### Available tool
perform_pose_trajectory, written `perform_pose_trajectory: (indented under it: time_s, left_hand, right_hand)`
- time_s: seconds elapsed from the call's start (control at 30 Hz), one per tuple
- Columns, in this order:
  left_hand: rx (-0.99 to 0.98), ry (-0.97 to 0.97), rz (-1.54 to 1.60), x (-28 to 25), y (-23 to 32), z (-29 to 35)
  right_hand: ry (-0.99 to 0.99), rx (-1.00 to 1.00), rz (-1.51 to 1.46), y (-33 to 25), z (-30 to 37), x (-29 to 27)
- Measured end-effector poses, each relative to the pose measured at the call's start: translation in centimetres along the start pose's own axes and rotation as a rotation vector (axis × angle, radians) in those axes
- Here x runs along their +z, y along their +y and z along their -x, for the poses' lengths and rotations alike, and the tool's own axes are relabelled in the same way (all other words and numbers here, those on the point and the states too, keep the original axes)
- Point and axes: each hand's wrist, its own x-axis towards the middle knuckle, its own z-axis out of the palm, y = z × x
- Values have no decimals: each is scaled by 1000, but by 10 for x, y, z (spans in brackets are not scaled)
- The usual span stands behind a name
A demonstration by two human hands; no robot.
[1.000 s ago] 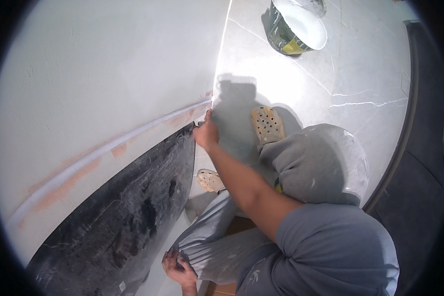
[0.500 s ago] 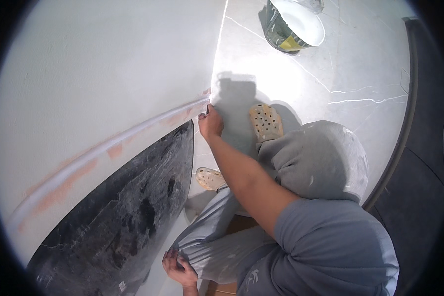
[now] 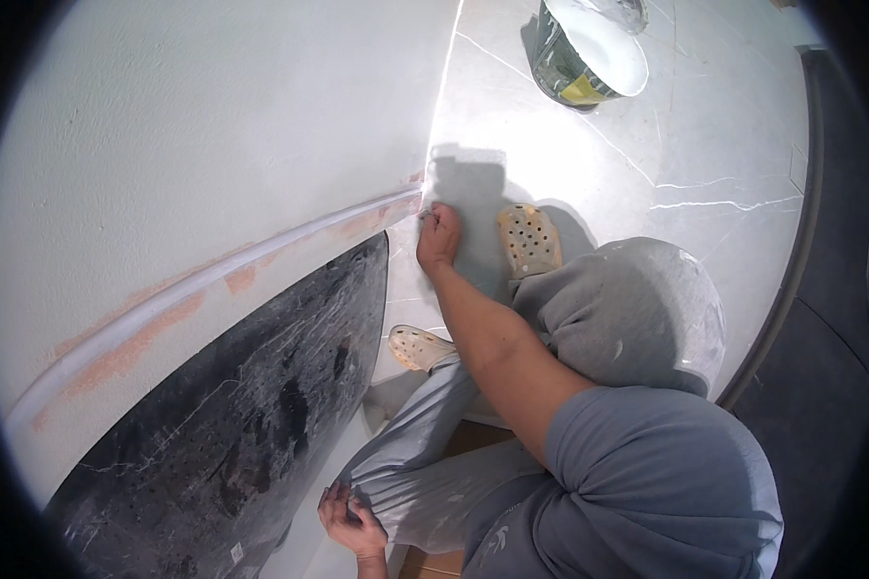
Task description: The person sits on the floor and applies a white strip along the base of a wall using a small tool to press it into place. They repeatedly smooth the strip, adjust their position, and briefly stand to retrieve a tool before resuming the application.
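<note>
My right hand (image 3: pixel 439 234) is closed near the wall's end, just off the tip of a pale strip (image 3: pixel 251 253) that runs along the white wall (image 3: pixel 212 125). A small dark edge shows at its fingers, too small to name. Pinkish-orange patches (image 3: pixel 126 355) border the strip. On my bent knee, in grey trousers (image 3: pixel 425 482), lies my left hand (image 3: pixel 352 521), its fingers loosely curved and apart with nothing in them. Below the strip stands a dark, marbled panel (image 3: pixel 251 396) with white veins and smudges.
A dark bucket (image 3: pixel 565 77) with white contents stands on the grey veined tile floor (image 3: pixel 589 183) ahead. Beige clogs with holes (image 3: pixel 529 236) are on my feet. At the right, a raised dark edge (image 3: pixel 787 280) borders darker tiles (image 3: pixel 830 357).
My right hand has shifted slightly right, away from the strip's end, still closed. My left hand stays on the knee. The whole view has moved slightly.
</note>
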Motion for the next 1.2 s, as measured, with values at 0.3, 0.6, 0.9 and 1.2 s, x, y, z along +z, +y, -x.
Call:
perform_pose_trajectory:
  time_s: [0.3,0.6,0.9,1.2]
  left_hand:
    - [7,-4,-4,-4,8,1]
    - [39,3,1,-6,13,5]
    - [38,0,-11,-8,18,6]
    - [18,34,7,-20,32,5]
  right_hand:
    - [-540,72,25,-2,10,-28]
    - [-234,-206,-71,-16,10,-13]
    - [-242,-173,112,-13,13,-24]
    - [-895,75,643,-37,52,-46]
